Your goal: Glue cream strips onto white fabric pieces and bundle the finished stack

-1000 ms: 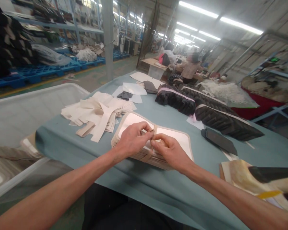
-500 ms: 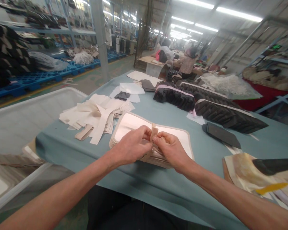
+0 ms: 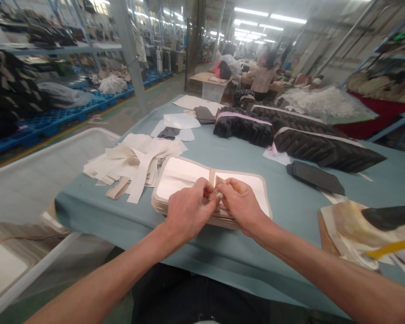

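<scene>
the left hand (image 3: 189, 209) and right hand (image 3: 241, 202) both pinch a tan strap (image 3: 212, 174) between thumb and fingers, over a pale stack (image 3: 182, 174) on the teal table (image 3: 297, 211); beyond, dark bundles (image 3: 245, 129); far right, a green light (image 3: 398, 38), too blurred to read.

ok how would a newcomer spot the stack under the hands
Find the big blue-green table. At its near side, left hand and right hand meet over a thick white stack. Unlike the loose cream strips to its left and the black bundles beyond, it has rounded, tan-edged corners and a tan band across its middle.
</scene>
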Action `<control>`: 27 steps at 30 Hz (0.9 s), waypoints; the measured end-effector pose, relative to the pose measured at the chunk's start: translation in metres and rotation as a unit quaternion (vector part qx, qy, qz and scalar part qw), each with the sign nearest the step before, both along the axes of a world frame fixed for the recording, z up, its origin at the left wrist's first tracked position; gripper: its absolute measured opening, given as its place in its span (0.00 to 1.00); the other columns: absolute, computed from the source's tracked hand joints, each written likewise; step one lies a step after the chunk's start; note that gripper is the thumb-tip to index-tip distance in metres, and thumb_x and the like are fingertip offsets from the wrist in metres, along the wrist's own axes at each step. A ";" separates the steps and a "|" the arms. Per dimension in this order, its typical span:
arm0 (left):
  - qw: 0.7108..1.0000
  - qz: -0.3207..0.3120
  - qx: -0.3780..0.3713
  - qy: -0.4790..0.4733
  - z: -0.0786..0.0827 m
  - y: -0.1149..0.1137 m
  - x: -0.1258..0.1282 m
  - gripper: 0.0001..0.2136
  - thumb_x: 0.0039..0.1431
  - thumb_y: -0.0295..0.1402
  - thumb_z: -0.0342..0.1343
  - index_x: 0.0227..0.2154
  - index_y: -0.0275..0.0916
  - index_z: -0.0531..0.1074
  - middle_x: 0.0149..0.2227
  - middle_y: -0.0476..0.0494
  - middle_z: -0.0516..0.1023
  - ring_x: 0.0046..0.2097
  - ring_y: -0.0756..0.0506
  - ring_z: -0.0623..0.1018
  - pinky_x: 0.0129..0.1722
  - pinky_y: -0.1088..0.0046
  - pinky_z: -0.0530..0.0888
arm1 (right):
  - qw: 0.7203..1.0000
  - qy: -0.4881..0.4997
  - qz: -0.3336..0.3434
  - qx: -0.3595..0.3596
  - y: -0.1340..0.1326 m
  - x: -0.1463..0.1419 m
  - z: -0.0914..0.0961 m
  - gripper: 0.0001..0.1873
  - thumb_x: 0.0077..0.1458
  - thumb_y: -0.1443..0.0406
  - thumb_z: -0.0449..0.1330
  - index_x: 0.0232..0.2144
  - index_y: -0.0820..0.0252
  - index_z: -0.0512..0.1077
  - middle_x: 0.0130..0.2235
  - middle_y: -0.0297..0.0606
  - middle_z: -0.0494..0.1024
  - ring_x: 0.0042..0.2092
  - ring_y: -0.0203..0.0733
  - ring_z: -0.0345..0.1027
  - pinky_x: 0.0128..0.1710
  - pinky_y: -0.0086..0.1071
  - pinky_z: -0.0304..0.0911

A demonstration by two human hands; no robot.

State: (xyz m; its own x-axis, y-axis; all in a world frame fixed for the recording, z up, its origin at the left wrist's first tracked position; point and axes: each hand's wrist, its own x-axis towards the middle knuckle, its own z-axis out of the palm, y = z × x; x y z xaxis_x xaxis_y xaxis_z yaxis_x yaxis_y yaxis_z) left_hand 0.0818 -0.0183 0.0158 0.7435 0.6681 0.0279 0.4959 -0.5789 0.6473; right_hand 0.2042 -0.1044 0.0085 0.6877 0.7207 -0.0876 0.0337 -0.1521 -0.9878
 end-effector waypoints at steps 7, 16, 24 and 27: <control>0.999 0.026 0.008 -0.028 -0.008 -0.007 -0.002 0.06 0.70 0.39 0.55 0.40 0.46 0.75 0.41 0.54 0.86 0.41 0.41 0.82 0.37 0.67 0.62 | 1.000 0.022 -0.005 0.014 0.000 0.000 0.000 0.20 0.49 0.50 0.67 0.24 0.56 0.66 0.18 0.21 0.58 0.21 0.30 0.48 0.23 0.27 0.48; 0.999 -0.012 0.008 -0.033 -0.004 0.005 0.003 0.05 0.66 0.33 0.54 0.35 0.43 0.74 0.32 0.49 0.81 0.35 0.43 0.77 0.34 0.68 0.58 | 0.996 0.025 -0.019 0.079 0.000 -0.001 -0.005 0.26 0.57 0.40 0.63 0.34 0.56 0.68 0.19 0.18 0.55 0.20 0.30 0.46 0.20 0.26 0.45; 0.986 -0.148 -0.011 -0.077 -0.004 0.025 0.005 0.07 0.64 0.30 0.55 0.30 0.40 0.74 0.26 0.51 0.75 0.30 0.48 0.72 0.32 0.70 0.59 | 0.975 -0.136 0.057 0.167 -0.001 -0.004 -0.003 0.27 0.70 0.42 0.55 0.29 0.55 0.63 0.22 0.24 0.58 0.23 0.32 0.50 0.23 0.29 0.50; 0.977 -0.192 -0.017 -0.089 -0.005 0.030 0.003 0.07 0.64 0.29 0.54 0.30 0.39 0.73 0.26 0.51 0.74 0.29 0.48 0.70 0.31 0.71 0.59 | 0.964 -0.192 0.100 0.153 0.008 -0.001 0.008 0.29 0.70 0.42 0.54 0.26 0.55 0.64 0.23 0.26 0.61 0.25 0.34 0.53 0.24 0.29 0.53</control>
